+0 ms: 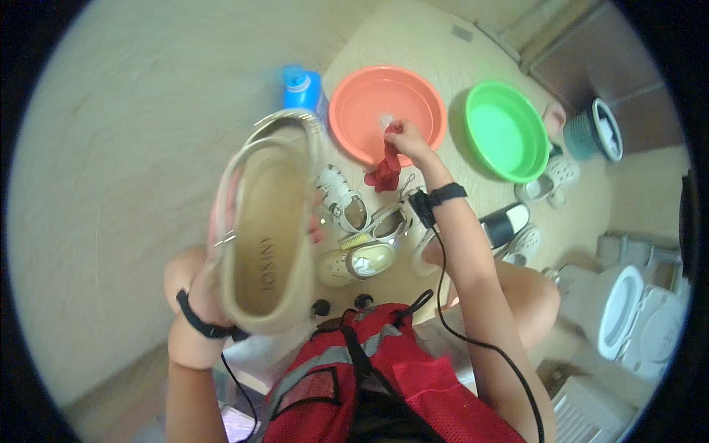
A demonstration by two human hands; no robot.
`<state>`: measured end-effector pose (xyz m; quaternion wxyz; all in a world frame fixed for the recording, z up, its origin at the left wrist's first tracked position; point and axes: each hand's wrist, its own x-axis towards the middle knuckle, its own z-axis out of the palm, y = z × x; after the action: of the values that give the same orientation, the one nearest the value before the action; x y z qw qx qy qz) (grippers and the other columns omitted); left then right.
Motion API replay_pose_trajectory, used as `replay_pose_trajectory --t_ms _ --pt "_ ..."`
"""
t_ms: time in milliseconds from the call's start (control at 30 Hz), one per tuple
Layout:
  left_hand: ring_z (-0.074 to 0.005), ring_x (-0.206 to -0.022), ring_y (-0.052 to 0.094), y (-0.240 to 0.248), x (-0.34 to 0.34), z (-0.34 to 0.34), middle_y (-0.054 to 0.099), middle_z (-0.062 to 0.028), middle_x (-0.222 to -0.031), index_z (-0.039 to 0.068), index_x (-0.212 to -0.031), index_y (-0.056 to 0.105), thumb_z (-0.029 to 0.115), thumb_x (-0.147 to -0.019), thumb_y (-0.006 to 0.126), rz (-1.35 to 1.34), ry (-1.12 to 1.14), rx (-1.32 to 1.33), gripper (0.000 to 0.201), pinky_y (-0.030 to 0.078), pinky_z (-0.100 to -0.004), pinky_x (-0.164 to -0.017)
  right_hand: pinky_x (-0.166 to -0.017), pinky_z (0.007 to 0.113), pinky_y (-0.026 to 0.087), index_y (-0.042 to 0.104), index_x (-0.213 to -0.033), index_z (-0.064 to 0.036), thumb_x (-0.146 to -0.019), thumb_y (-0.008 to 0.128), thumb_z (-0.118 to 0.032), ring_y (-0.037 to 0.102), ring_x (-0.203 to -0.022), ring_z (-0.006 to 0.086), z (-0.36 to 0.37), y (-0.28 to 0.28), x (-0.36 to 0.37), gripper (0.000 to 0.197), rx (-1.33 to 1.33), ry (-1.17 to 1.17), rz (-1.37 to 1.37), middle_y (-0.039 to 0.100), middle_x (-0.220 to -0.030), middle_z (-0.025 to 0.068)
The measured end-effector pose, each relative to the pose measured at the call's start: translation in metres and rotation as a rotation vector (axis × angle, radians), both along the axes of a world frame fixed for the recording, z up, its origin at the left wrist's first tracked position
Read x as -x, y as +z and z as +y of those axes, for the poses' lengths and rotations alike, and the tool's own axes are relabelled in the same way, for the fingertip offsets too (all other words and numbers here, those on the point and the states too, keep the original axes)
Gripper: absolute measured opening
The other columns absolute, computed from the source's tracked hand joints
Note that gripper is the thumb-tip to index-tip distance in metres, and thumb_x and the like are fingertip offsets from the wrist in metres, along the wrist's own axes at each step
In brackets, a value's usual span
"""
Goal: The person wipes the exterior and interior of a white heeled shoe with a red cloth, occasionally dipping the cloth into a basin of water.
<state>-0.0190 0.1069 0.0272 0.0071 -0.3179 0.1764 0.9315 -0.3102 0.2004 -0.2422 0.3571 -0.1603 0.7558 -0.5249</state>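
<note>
My left hand [219, 214] grips a beige shoe [269, 236] from beneath and holds it up close, its tan insole facing me. Most of that hand is behind the shoe, with fingertips showing at its right edge. Farther off, my right hand [408, 140] pinches a red cloth [385, 171] over the near rim of an orange basin [358, 100]. The cloth hangs down past the rim. Below it on the floor stand white strappy sandals [341, 198], a cream clog [336, 269] and a brush with yellow bristles [357, 240].
A blue bottle [301, 90] stands left of the orange basin. To the right is a green basin [506, 133], with white clogs [563, 171] and a mesh bin [587, 133] beyond. A toilet [619, 310] is at the far right. A black cable [480, 342] runs along my right arm.
</note>
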Motion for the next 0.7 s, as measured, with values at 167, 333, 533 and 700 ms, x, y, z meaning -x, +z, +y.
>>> replay_pose_trajectory --t_ms 167,333,533,700 --pt "-0.0281 -0.070 0.062 -0.005 0.003 0.014 0.061 -0.0146 -0.081 0.001 -0.110 0.052 0.057 -0.091 0.021 0.338 -0.111 0.128 0.067 0.052 -0.0381 -0.068 -0.073 0.044 0.050 0.058 -0.088 0.0040 -0.076 0.060 -0.007 0.063 -0.083 0.0352 0.018 0.105 -0.015 0.016 -0.436 0.426 1.095 0.063 -0.083 0.0226" --pt "-0.0272 -0.072 0.063 -0.010 -0.003 0.029 0.061 -0.0145 -0.083 0.001 -0.110 0.053 0.054 -0.093 0.020 0.546 -0.096 0.078 0.064 0.052 -0.0367 -0.071 -0.060 0.038 0.053 0.060 -0.078 -0.0003 -0.079 0.061 -0.017 0.065 -0.070 0.0310 0.031 0.161 -0.041 0.016 -0.576 0.461 1.430 0.064 -0.074 0.0179" --pt "-0.0279 -0.077 0.063 0.000 0.010 0.035 0.062 -0.0141 -0.088 0.001 -0.110 0.053 0.052 -0.093 0.018 0.599 -0.058 0.050 0.064 0.052 -0.0379 -0.075 -0.050 0.041 0.052 0.060 -0.070 -0.0044 -0.087 0.049 -0.032 0.064 -0.056 0.0315 0.054 0.192 -0.041 0.035 -0.599 0.312 1.639 0.063 -0.062 0.0159" --pt "-0.0268 -0.084 0.062 0.000 0.005 0.029 0.061 -0.0150 -0.092 0.001 -0.110 0.053 0.053 -0.092 0.018 0.633 -0.030 0.032 0.065 0.050 -0.0390 -0.080 -0.055 0.042 0.051 0.058 -0.074 -0.0019 -0.087 0.050 -0.028 0.064 -0.063 0.0343 0.062 0.252 -0.097 0.031 -0.593 0.260 1.326 0.063 -0.068 0.0207"
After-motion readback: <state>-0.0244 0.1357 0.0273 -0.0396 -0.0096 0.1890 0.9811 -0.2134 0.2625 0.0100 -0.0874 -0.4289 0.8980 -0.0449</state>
